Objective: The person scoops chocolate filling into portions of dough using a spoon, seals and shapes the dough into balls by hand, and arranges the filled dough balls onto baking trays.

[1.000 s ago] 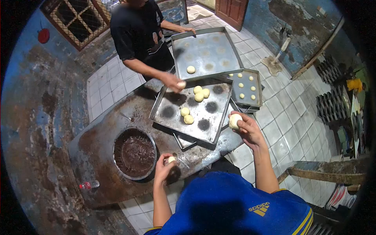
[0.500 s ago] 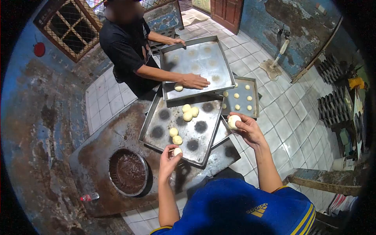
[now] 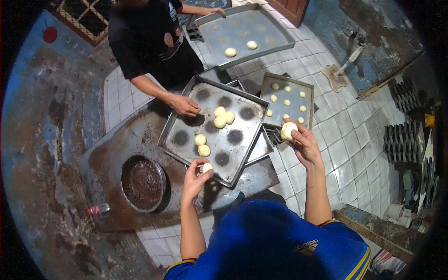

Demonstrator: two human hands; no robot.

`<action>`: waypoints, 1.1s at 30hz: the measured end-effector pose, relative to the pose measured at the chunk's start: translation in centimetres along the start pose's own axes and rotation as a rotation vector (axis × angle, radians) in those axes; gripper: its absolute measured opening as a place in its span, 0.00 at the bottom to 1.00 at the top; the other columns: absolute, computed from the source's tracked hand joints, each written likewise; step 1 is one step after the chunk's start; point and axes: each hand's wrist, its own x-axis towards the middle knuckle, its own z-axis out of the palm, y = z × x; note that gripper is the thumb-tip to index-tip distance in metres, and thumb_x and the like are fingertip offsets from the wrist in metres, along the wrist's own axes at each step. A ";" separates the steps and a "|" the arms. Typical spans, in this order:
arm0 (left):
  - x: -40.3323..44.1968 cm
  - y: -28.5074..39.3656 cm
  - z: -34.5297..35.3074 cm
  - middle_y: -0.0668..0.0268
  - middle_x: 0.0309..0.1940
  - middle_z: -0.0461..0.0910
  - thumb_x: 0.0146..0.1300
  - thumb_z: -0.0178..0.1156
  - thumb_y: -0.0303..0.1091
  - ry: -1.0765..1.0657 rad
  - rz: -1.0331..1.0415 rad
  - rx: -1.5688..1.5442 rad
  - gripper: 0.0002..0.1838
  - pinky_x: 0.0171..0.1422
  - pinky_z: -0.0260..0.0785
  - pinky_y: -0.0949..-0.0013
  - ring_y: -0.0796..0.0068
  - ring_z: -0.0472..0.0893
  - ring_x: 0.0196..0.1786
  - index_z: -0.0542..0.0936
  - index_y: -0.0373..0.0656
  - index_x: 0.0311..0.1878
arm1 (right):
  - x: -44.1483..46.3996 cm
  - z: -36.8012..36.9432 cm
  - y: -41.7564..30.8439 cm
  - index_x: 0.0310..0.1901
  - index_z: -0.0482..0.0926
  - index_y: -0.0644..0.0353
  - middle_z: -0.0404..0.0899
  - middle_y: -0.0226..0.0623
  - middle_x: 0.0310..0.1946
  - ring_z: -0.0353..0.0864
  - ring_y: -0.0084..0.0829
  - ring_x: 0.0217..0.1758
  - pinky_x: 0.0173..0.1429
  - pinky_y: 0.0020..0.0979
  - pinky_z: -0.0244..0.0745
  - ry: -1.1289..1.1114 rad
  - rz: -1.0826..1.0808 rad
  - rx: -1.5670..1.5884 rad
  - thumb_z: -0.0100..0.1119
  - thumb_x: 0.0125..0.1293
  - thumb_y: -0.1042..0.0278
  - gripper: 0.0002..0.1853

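Left hand [image 3: 192, 183] pinches small, pale, round dough ball [image 3: 207, 168]; right hand [image 3: 308, 147] grips larger pale dough lump [image 3: 289, 131]. 5 pale-yellow dough balls [image 3: 220, 122] lie on dark-spotted grey metal tray [image 3: 252, 126]; 2 pieces held.

Place: looked like a small, worn bakery workroom
Trays [image 3: 240, 150]: were wide, metal and shallow; the near one bore dark round marks
Dough balls [image 3: 220, 122]: sat bunched on the near tray and spaced out on the one to its right
Bowl [image 3: 163, 181]: was round and held brown paste, at left
Table [image 3: 105, 163]: was stained and scuffed
Co-worker [image 3: 154, 51]: stood on the far side, one hand on the far tray
Floor [image 3: 340, 140]: was pale tile
Walls [image 3: 44, 112]: had peeling blue paint
Window [image 3: 84, 18]: had a grille, far left
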 end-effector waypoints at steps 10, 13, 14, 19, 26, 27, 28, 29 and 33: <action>-1.0 -1.0 -1.5 0.69 0.47 0.83 0.64 0.73 0.25 0.072 0.003 -0.037 0.19 0.54 0.74 0.74 0.80 0.80 0.50 0.81 0.42 0.57 | 2.2 -0.1 2.1 0.71 0.78 0.62 0.86 0.35 0.61 0.88 0.24 0.54 0.57 0.25 0.84 -0.059 0.030 -0.026 0.71 0.71 0.61 0.29; -1.0 -1.4 -1.4 0.70 0.48 0.83 0.64 0.73 0.25 0.075 0.009 -0.038 0.19 0.54 0.74 0.75 0.80 0.80 0.51 0.81 0.42 0.57 | 2.4 0.3 1.7 0.71 0.78 0.61 0.86 0.35 0.61 0.88 0.23 0.54 0.56 0.25 0.84 -0.071 0.036 -0.032 0.71 0.71 0.62 0.29; -0.9 -1.6 -1.4 0.70 0.48 0.83 0.64 0.73 0.26 0.077 0.012 -0.023 0.19 0.54 0.74 0.75 0.80 0.80 0.51 0.82 0.42 0.57 | 2.5 0.3 1.7 0.71 0.78 0.61 0.86 0.35 0.61 0.88 0.23 0.54 0.56 0.25 0.84 -0.071 0.037 -0.032 0.71 0.71 0.62 0.29; -0.5 -1.4 -1.5 0.70 0.49 0.82 0.63 0.73 0.26 0.047 -0.013 -0.038 0.20 0.55 0.73 0.74 0.80 0.79 0.51 0.81 0.42 0.58 | 2.7 -0.2 1.3 0.72 0.77 0.62 0.86 0.38 0.62 0.89 0.25 0.54 0.58 0.26 0.84 -0.061 0.028 -0.023 0.71 0.71 0.62 0.30; -0.9 1.1 -1.5 0.71 0.51 0.80 0.64 0.72 0.24 0.006 -0.036 -0.152 0.20 0.56 0.72 0.74 0.81 0.78 0.52 0.80 0.42 0.59 | 2.8 -1.4 0.4 0.69 0.78 0.66 0.86 0.39 0.61 0.85 0.28 0.60 0.67 0.32 0.80 -0.011 0.012 -0.005 0.74 0.69 0.65 0.30; -1.0 1.3 -1.6 0.71 0.51 0.80 0.64 0.72 0.24 0.005 -0.039 -0.154 0.20 0.56 0.72 0.74 0.81 0.78 0.52 0.80 0.42 0.59 | 2.7 -1.4 0.2 0.69 0.78 0.66 0.86 0.39 0.61 0.86 0.29 0.60 0.66 0.33 0.80 -0.008 0.010 -0.008 0.74 0.69 0.65 0.29; -1.1 1.4 -1.9 0.71 0.50 0.80 0.65 0.72 0.24 0.005 -0.009 -0.146 0.20 0.57 0.72 0.74 0.81 0.77 0.51 0.80 0.42 0.59 | 2.7 -1.4 0.1 0.69 0.79 0.65 0.86 0.39 0.61 0.86 0.29 0.59 0.66 0.33 0.80 -0.007 0.010 -0.011 0.74 0.69 0.65 0.29; -1.2 1.6 -2.2 0.71 0.49 0.80 0.65 0.72 0.24 0.007 0.020 -0.140 0.20 0.57 0.72 0.74 0.81 0.77 0.51 0.80 0.42 0.59 | 2.7 -1.5 0.1 0.69 0.79 0.65 0.86 0.39 0.61 0.86 0.29 0.59 0.66 0.33 0.80 -0.007 0.014 -0.013 0.74 0.69 0.65 0.29; -1.9 2.6 -3.3 0.71 0.47 0.79 0.66 0.72 0.25 0.025 0.037 -0.115 0.19 0.54 0.72 0.78 0.83 0.77 0.50 0.79 0.41 0.59 | 2.7 -1.5 0.3 0.69 0.79 0.64 0.85 0.40 0.61 0.86 0.29 0.59 0.65 0.34 0.82 0.002 0.009 -0.016 0.74 0.70 0.64 0.29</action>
